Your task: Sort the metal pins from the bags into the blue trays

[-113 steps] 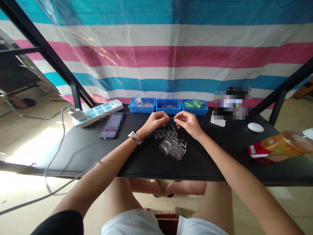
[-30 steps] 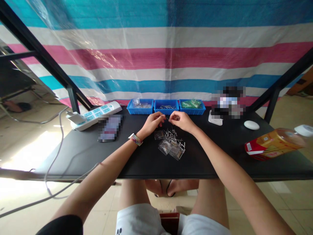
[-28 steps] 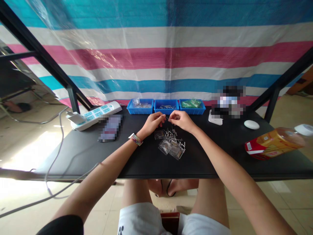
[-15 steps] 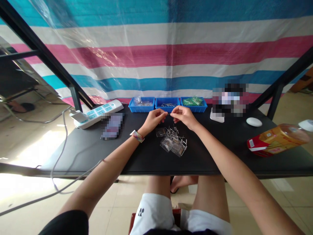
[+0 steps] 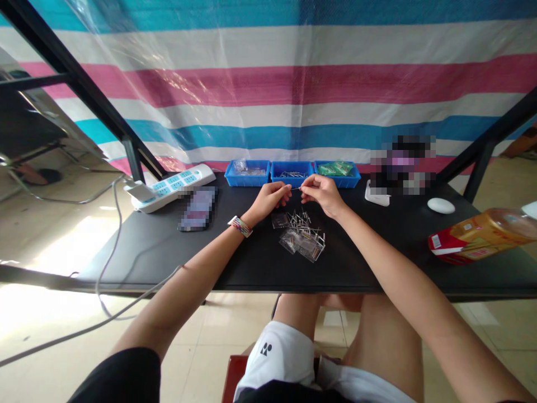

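Pinching a thin silvery metal pin (image 5: 296, 188) in the fingers (image 5: 287, 191) of left hand (image 5: 272, 197) and right hand (image 5: 325, 196), above the black counter (image 5: 255, 268); spread slightly wider than half a second ago, baring more pin, presumably mid-handling.

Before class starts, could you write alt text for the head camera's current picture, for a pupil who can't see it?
A left hand and right hand hold a thin rod between them above a black table. Nearer the viewer lie loose metal pins and clear bags; behind stand three blue trays.
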`<state>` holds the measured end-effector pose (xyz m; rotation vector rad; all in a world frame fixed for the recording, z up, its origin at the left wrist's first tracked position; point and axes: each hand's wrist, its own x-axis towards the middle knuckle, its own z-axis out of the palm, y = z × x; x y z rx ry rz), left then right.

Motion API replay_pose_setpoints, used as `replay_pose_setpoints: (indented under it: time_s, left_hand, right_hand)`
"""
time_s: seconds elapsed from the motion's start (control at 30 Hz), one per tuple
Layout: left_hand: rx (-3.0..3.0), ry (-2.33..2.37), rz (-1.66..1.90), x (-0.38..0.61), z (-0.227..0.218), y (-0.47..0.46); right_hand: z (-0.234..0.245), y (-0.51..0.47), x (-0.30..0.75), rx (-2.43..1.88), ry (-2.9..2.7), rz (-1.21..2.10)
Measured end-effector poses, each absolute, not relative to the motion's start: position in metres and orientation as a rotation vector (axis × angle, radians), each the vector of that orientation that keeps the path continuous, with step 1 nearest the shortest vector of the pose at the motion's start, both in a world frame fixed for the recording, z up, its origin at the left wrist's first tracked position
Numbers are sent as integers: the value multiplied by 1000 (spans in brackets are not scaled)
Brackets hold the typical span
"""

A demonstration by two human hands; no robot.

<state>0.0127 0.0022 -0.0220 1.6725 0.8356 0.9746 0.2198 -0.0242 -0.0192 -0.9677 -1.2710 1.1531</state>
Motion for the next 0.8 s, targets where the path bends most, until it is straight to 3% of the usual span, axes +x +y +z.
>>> replay_pose_setpoints:
  time_s: [0.5, 0.8]
  left_hand:
    - [1647, 776, 1078, 15, -24, 1]
    - [1645, 783, 1133, 19, -19, -3]
  right_hand:
    - [-14, -29, 219, -958, -1249, 1265]
    - [-16, -27, 219, -1015, -1199, 1146]
